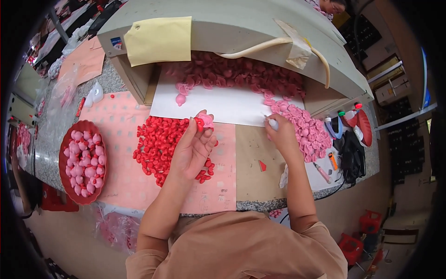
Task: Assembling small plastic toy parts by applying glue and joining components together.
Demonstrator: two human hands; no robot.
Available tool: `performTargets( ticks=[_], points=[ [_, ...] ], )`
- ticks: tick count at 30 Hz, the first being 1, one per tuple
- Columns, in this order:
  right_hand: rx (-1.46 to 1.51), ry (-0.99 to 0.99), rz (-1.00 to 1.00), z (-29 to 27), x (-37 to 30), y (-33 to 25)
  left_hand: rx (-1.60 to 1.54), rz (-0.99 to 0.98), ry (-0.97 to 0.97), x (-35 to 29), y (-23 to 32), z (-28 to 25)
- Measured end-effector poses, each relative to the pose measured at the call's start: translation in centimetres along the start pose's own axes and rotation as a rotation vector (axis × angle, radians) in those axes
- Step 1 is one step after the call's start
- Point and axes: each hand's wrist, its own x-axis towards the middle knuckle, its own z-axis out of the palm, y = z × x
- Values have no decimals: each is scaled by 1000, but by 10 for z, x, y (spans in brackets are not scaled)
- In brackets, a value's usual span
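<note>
My left hand [193, 153], palm up, pinches a small red plastic piece with a pink petal-shaped piece [207, 121] on it. Below and beside that hand spreads a heap of glossy red pieces [155, 146]. My right hand [282, 136] is closed around a small white squeeze bottle [273, 124] with a thin tip, probably for glue, held over the white sheet's [223, 108] front edge. Right of it lies a pile of pink petal-shaped pieces [309, 130]. More darker-looking pink pieces [232, 74] fill the space under the grey hood, and one round pink piece [180, 99] sits apart on the sheet.
A grey hood [218, 32] arches over the work area. On the left stands a red scalloped bowl [62, 160] of pink-and-red pieces. An orange cutter [332, 161], a pink-handled tool [322, 172] and a black bag [351, 156] lie at the right. A person [332, 6] sits beyond the hood.
</note>
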Motion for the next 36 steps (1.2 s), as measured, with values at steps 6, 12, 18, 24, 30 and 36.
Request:
performTargets(
  ticks=[6, 12, 18, 24, 30, 36],
  points=[
    [727, -467, 302, 23, -20, -39, 1, 16, -32, -4, 5, 1],
    [278, -174, 54, 21, -27, -32, -12, 3, -40, -4, 5, 4],
    [106, -182, -60, 18, -32, -41, 20, -8, -16, -6, 1, 3],
    [177, -299, -193, 12, -28, -41, 13, -26, -13, 0, 0, 1],
    [146, -275, -232, 27, -25, -58, 67, 5, 14, -8, 11, 0],
    [28, -235, -324, 20, -34, -71, 12, -9, -135, -3, -6, -6]
  ],
)
